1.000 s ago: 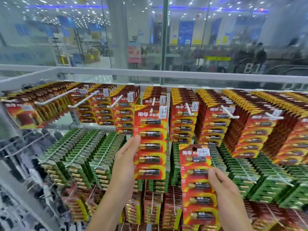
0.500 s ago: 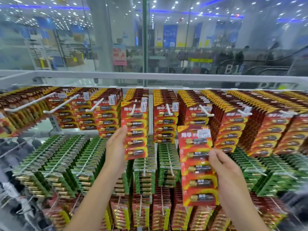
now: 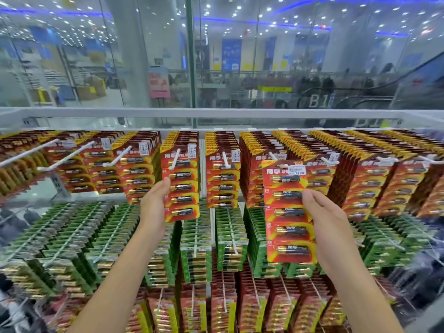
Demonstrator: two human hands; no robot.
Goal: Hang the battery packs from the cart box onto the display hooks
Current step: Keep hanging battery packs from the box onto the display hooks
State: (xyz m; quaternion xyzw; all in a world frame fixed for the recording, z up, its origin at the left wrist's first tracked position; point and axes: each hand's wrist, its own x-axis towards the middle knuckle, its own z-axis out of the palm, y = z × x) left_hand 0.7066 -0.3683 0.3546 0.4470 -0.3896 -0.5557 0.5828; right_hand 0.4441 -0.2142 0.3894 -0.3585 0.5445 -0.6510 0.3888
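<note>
Battery packs fill the display: red packs [image 3: 223, 179] on the top row of white hooks [image 3: 175, 159], green packs [image 3: 197, 248] on the row beneath, more red ones at 6 o'clock along the bottom edge. Left hand [image 3: 153, 205] sits at 9 o'clock of centre, its thumb pressed on the left edge of the front red pack [image 3: 181, 183] that hangs on a hook; the other fingers are hidden behind the card, so the pack looks pinched between thumb and fingers. Right hand [image 3: 324, 217] at 3 o'clock of centre holds a loose red pack [image 3: 288, 210] upright, thumb on its right edge, fingers behind it. This pack of 5 batteries carries a white price sticker reading 12.00 and stands in front of the hanging packs, on no hook. Behind the white top rail [image 3: 216, 112] at 12 o'clock is a glass wall [image 3: 144, 56].
</note>
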